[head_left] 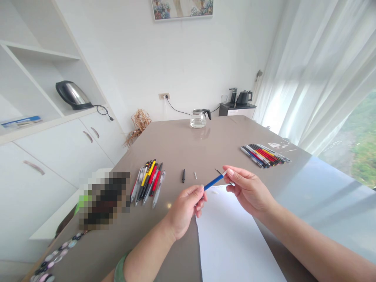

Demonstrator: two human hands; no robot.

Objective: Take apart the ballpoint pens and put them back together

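Note:
A blue pen barrel point(214, 182) is held slantwise above the paper. My left hand point(188, 201) is closed around its lower end. At the upper, whitish end, the fingertips of my right hand point(245, 186) pinch it. A thin dark rod point(217, 171) with a metallic tip pokes out beside my right fingers; it looks like a refill, partly hidden. Beyond my left hand, a black pen tip piece point(183, 175) and a small spring point(195, 175) lie on the table. White paper point(232, 235) lies under my hands, with a small whitish scrap point(215, 192) near its top edge.
Several assorted pens point(148, 182) lie in a group at left, another bundle of pens point(264, 155) at right. Whitish scraps point(277, 145) are beside that bundle. A glass pot point(199, 118) stands on the far part of the table point(170, 145). A beaded strap point(57, 254) lies front left.

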